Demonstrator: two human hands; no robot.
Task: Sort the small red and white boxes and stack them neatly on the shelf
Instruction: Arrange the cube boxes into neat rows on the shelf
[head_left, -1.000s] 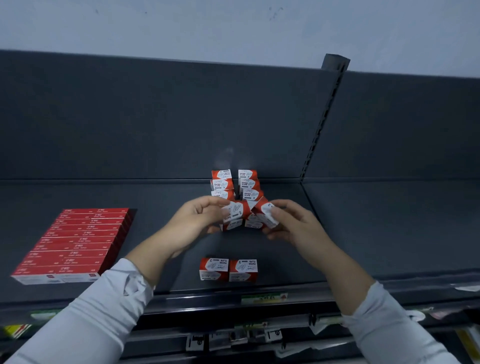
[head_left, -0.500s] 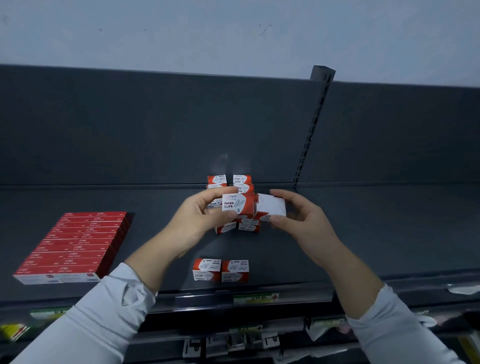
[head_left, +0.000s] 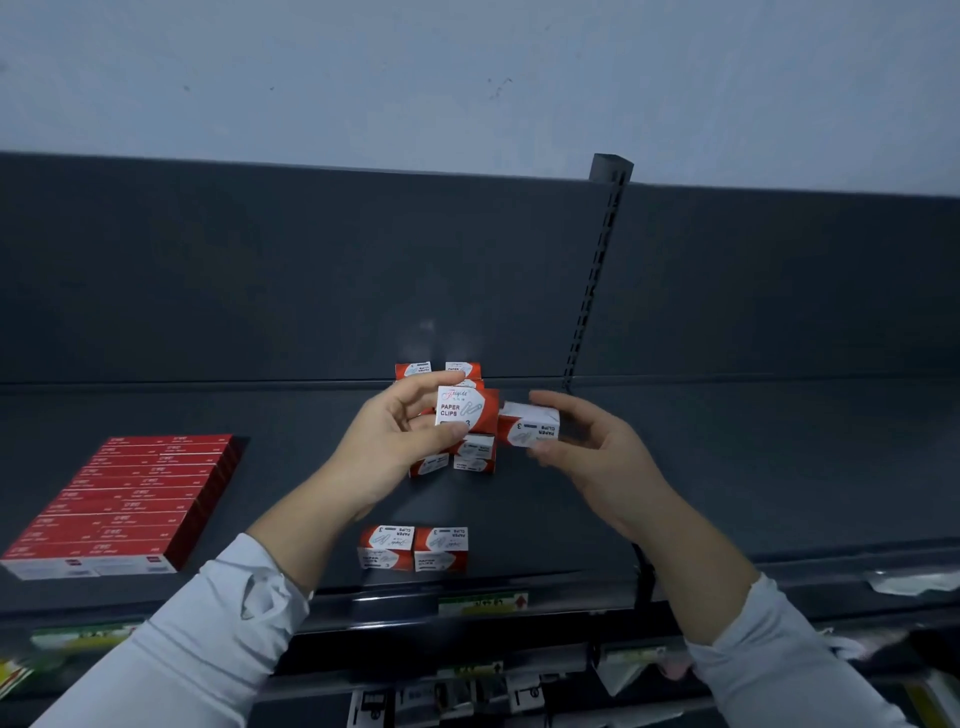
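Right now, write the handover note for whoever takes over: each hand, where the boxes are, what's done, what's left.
Left hand: fingers pinch one paper clip box, label facing the camera.
Right hand: holds a second box beside it, label upside down.
Done: a two-wide cluster of boxes sits toward the back of the shelf, partly hidden by the hands.
Left: place both held boxes, then the front pair near the shelf edge.
Flat red packs lie at the left.
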